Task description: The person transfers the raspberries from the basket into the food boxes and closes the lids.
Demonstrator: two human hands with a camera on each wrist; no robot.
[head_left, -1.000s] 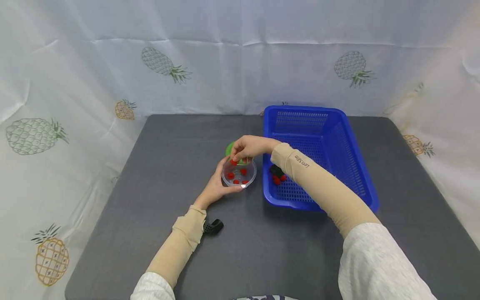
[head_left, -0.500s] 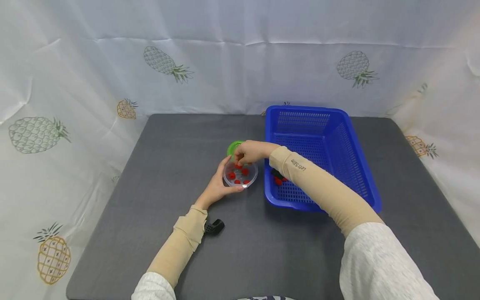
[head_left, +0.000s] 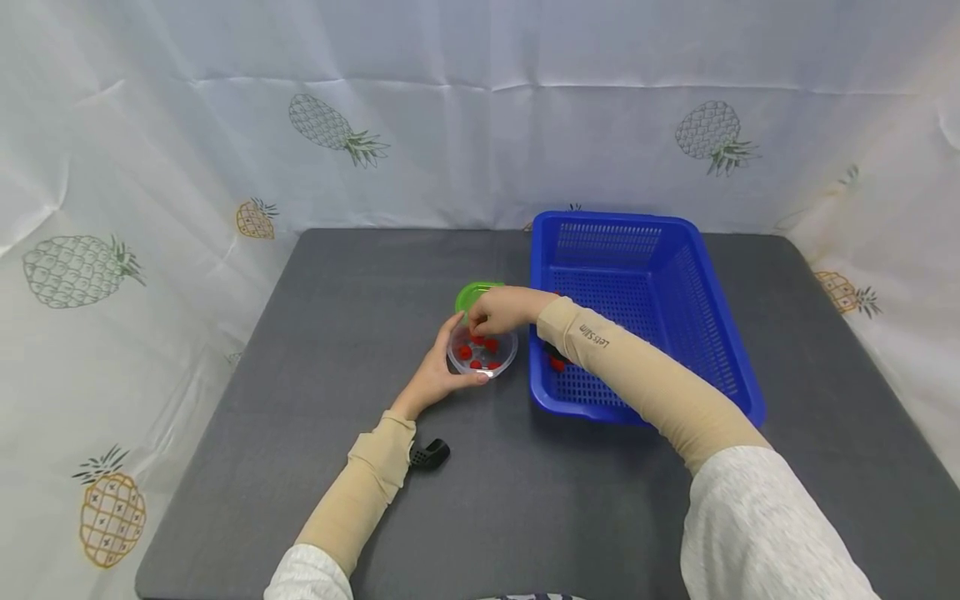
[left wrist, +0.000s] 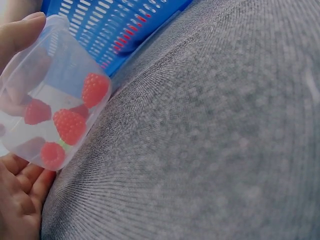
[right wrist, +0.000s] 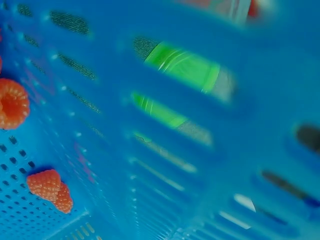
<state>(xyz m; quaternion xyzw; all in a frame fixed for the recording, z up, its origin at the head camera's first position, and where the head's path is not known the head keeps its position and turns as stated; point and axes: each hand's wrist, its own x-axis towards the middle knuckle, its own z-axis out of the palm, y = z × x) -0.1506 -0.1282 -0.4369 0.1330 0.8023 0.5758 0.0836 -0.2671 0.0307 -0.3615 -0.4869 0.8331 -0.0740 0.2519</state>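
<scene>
In the head view my left hand (head_left: 437,379) holds a clear round plastic tub (head_left: 512,350), thumb at the near rim and fingers round its left side. Several raspberries (left wrist: 70,126) lie inside, seen through the wall in the left wrist view. My right hand (head_left: 506,308) reaches over the far rim with curled fingers. At its fingertips, inside the tub, is a raspberry (head_left: 477,339); through the wall in the left wrist view, a fingertip meets a raspberry (left wrist: 37,111). A green lid (head_left: 468,295) lies behind the tub, partly hidden by the right hand.
A blue perforated basket (head_left: 712,333) stands on the dark grey table (head_left: 360,292), right of the tub, with the right forearm crossing over it. Raspberries (right wrist: 45,185) lie inside it near its left wall. A black curved piece (head_left: 431,454) shows beside the left wrist.
My right hand has lowered the raspberry from above the far rim down into the tub, uncovering more of the green lid. The left hand keeps its hold on the tub.
</scene>
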